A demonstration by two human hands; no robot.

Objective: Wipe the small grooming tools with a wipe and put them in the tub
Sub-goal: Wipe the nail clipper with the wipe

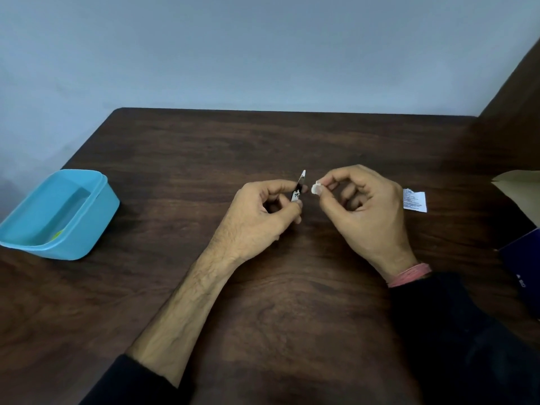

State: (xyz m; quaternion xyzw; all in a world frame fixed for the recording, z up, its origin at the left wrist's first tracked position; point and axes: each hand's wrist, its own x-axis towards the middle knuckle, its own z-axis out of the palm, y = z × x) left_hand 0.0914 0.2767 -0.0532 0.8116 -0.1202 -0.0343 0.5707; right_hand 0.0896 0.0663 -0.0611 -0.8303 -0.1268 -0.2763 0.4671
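Dark wood-grain table (pixel 263 287), rounded far-left corner, far edge close to a pale blue-grey wall (pixel 263 48).

On it:
- Blue plastic tub (pixel 96 217), open top, at the left edge, well apart from everything else. Small yellow-green bit inside near its front wall; can't tell what it is.
- Torn white sachet wrapper (pixel 415 200) with small print, lying flat right of centre.
- Tan paper or card piece (pixel 517 181) at the right edge, cut off by the frame.
- Dark navy box (pixel 523 267) at the right edge, nearer than the tan piece, also cut off.

Wrapper sits near the tan piece, not touching it.
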